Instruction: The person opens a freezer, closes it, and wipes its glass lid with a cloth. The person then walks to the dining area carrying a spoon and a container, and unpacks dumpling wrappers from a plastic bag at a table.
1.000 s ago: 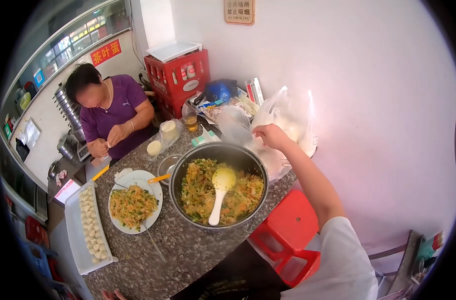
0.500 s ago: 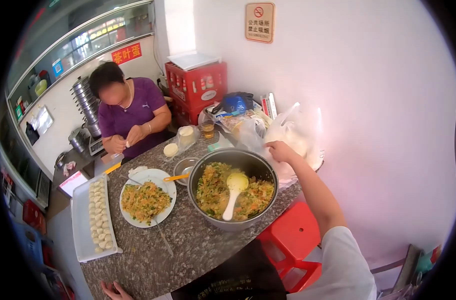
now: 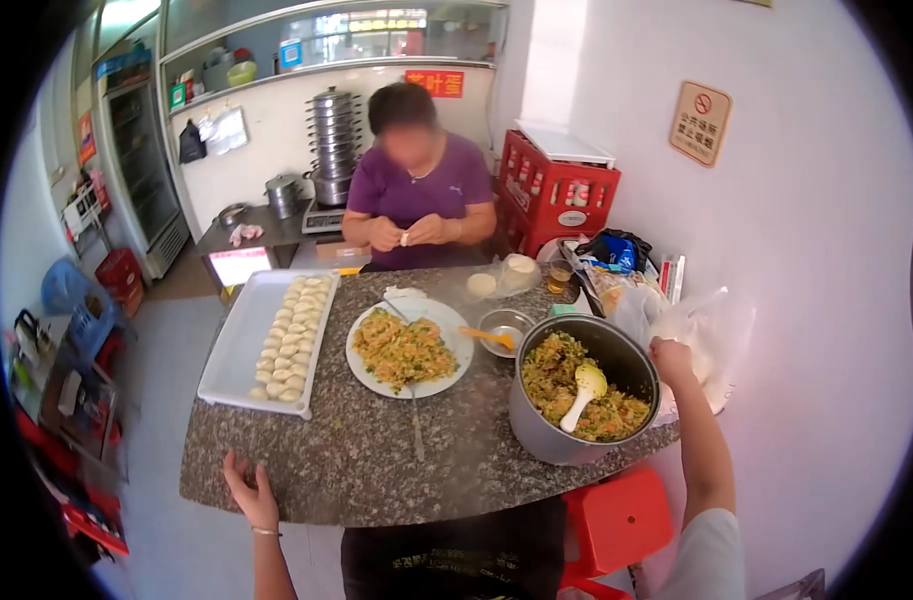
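Note:
My left hand point(image 3: 252, 490) is at the table's front left edge, fingers spread and empty. Beyond it, a white tray point(image 3: 239, 335) carries rows of dumplings point(image 3: 295, 345). My right hand point(image 3: 672, 360) has its fingers curled on a clear plastic bag point(image 3: 717, 330), just right of a deep metal pot point(image 3: 552, 432). Chopped filling point(image 3: 552, 375) fills part of the pot, with a white-handled scoop point(image 3: 583, 400) resting on it. Between tray and pot, a white plate point(image 3: 457, 335) holds more filling and a utensil.
Across the table point(image 3: 367, 480), a person in purple point(image 3: 422, 190) works a small piece of dough in both hands. A metal bowl point(image 3: 507, 325), dough rounds point(image 3: 482, 285) and a glass point(image 3: 559, 275) stand nearby. Red crates point(image 3: 552, 195) are behind; a red stool point(image 3: 627, 520) is below right.
The view has swung left. My left hand has come fully into view over the table edge. My right hand has moved lower on the bag, closer beside the pot.

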`<state>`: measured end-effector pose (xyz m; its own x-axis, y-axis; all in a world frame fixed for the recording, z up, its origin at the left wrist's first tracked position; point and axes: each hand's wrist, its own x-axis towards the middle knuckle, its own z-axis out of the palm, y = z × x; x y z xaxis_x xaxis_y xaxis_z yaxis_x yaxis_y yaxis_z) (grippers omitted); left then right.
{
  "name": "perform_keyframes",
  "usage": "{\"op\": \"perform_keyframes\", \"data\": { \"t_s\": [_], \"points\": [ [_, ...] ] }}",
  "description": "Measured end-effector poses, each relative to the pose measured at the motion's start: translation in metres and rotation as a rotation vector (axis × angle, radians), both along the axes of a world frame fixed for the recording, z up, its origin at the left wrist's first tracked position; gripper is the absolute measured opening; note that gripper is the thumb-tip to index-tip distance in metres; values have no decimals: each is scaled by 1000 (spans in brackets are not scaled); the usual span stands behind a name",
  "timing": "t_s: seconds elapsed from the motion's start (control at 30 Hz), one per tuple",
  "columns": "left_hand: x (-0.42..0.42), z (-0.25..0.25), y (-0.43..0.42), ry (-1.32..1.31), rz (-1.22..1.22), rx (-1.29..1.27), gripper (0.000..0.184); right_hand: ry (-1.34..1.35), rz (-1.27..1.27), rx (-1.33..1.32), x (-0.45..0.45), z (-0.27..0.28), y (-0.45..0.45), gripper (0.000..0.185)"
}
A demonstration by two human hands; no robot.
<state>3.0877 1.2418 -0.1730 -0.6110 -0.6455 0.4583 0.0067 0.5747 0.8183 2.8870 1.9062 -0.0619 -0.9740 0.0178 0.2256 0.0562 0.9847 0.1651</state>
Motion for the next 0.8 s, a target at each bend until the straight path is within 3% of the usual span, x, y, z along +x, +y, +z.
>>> {"op": "perform_keyframes", "data": {
  "t_s": [0.13,0.2,0.33,0.6,0.77,0.8],
  "points": [
    [4,2,-2,-50,29,62,51,246,-53,66,-2,9,18,11],
    [1,-1,-5,7,-18,-23,51,385,-62,116,-2,22,33,12],
    [2,6,0,15,8,8,50,638,-270,-2,23,111,11,13],
    [1,2,-3,77,-13,17,49,786,-35,-49,72,235,-20,23],
    [6,13,0,53,10,35,49,903,307,-155,103,243,-97,24],
    [5,10,-1,50,13,-6,49,755,383,-342,115,240,-127,20]
  ]
}}
